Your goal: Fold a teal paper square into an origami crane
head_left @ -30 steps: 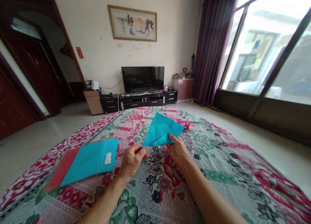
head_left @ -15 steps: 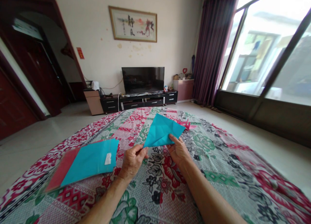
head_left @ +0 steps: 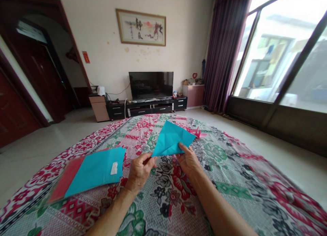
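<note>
Paper packet (head_left: 95, 171) near tabletop's (head_left: 230, 205) left edge, left hand (head_left: 140, 169) pinching near corner of creased turquoise origami paper (head_left: 171, 137) above mid-tabletop, right hand (head_left: 189, 161) pinching its lower right edge; best with light grip, corners lined up before creasing.

the single head view looks forward and down, counter (head_left: 176, 215) close at six o'clock, television (head_left: 151, 86) farther at twelve.
</note>
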Demonstrator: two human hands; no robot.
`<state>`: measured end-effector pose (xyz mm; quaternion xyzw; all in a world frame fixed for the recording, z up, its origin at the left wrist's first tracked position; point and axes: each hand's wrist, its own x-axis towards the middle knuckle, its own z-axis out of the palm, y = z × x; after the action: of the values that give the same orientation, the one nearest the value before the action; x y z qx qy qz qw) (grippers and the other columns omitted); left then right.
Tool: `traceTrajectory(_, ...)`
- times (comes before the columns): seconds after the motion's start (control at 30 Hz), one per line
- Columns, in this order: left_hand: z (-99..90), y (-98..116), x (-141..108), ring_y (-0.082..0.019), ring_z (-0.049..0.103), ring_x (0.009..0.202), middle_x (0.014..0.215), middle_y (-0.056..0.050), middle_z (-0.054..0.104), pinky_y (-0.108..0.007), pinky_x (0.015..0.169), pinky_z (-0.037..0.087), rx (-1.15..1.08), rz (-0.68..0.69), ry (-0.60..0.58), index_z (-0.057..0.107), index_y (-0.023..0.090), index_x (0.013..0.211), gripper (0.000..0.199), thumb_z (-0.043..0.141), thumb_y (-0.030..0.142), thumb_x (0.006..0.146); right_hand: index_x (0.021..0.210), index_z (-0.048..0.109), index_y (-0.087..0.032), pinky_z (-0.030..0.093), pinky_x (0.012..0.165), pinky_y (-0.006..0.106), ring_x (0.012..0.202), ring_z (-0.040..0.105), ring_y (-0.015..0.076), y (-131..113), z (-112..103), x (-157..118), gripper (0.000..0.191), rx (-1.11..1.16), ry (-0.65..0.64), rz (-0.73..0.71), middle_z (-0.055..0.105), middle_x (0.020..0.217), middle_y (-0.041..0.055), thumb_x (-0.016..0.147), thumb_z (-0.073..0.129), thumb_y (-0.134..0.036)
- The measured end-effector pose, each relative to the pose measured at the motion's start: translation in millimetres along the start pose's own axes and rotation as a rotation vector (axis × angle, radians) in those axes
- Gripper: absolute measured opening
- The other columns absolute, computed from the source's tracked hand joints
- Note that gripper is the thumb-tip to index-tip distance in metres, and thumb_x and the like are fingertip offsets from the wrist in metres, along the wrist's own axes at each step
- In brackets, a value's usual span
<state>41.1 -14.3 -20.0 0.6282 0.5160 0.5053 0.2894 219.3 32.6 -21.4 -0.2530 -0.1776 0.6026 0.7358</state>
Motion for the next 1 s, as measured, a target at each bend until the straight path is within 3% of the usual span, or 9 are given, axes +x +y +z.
traceTrajectory(0.3, -0.9, 3.2, -0.3, -0.017, 0.063, 0.055, 0.057, 0.0, 0.067, -0.024, 0.057, 0.046, 0.026, 0.054, 0.038, 0.069, 0.02, 0.078, 0.016, 0.061, 0.033, 0.073, 0.08, 0.057, -0.02, 0.056, 0.056, 0.021, 0.064, 0.065, 0.0115, -0.1, -0.2, 0.2, 0.036, 0.002, 0.0, -0.003, 0.07, 0.074, -0.0039, 0.052, 0.079, -0.012)
traceTrajectory(1.0, 0.8, 1.9, -0.8, -0.015, 0.063, 0.054, 0.056, 0.0, 0.066, -0.022, 0.055, 0.048, 0.118, 0.128, 0.047, 0.066, 0.017, 0.081, 0.024, 0.054, 0.038, 0.079, 0.078, 0.054, -0.02, 0.055, 0.055, 0.02, 0.064, 0.064, 0.0112, 0.6, -0.9, -0.4, 0.036, 0.019, 0.02, 0.012, 0.069, 0.074, -0.0038, 0.052, 0.078, -0.011)
